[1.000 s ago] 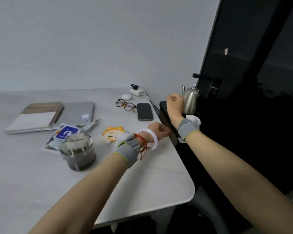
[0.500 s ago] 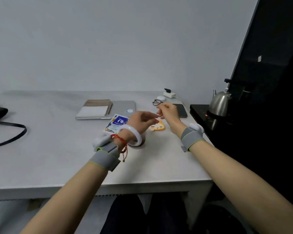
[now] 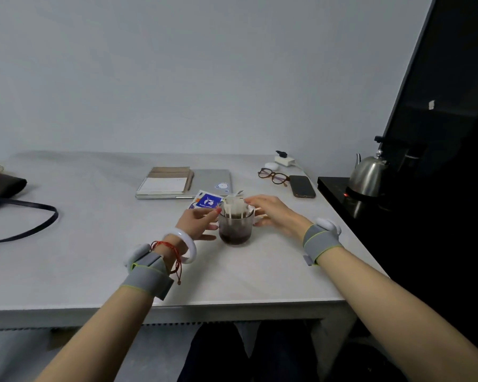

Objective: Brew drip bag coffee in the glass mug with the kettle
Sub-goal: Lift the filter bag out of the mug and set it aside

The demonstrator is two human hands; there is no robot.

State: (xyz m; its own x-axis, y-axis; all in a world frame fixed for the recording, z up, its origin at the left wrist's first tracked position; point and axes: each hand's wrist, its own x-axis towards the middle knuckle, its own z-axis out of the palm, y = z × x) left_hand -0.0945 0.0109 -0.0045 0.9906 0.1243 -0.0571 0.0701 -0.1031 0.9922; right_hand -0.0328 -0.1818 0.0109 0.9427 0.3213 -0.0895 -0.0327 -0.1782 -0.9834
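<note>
The white counter (image 3: 66, 271) carries every item. At its far middle, a closed laptop (image 3: 210, 179) lies under a notebook (image 3: 164, 183). On a black surface to the right stands the steel kettle (image 3: 369, 175), well apart from your hands. Near the counter's middle sits the glass mug (image 3: 235, 230), holding dark coffee, with the drip bag (image 3: 234, 207) hung over its rim. Your left hand (image 3: 198, 224) touches the mug's left side, fingers loosely curved. Your right hand (image 3: 273, 213) rests at its right side, fingers spread; whether they grip cannot be told. A blue sachet (image 3: 206, 201) lies just behind the mug.
</note>
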